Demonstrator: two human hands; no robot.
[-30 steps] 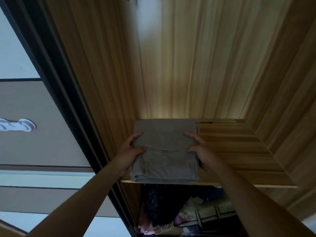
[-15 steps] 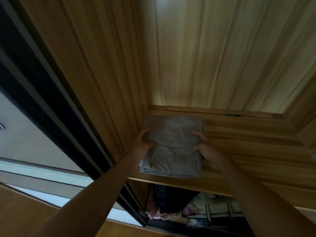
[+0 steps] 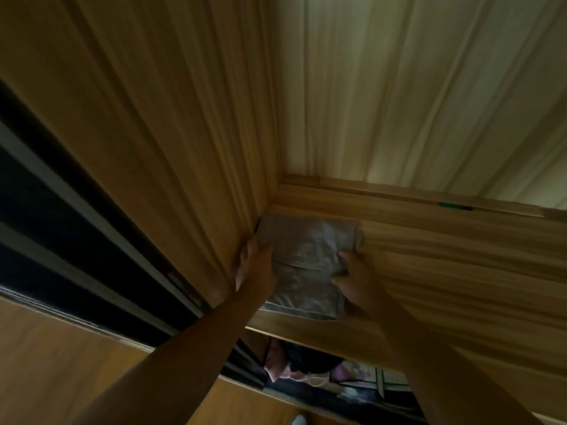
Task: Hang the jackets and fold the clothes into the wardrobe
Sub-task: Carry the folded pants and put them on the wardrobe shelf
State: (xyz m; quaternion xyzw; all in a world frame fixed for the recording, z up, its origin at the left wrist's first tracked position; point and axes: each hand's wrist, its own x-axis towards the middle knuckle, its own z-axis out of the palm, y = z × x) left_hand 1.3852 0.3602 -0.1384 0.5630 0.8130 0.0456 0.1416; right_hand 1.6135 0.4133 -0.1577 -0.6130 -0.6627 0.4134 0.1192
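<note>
Both arms reach forward, left hand [image 3: 256, 266] and right hand [image 3: 357, 279] gripping opposite sides of the folded garment [image 3: 306, 246].

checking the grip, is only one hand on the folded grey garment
No, the left hand and right hand each hold a side of the garment.

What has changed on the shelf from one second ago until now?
The folded grey garment slid deeper along the shelf, toward the back left corner. The left hand and right hand still hold its sides. It stayed folded; the clothes below the shelf did not move.
</note>
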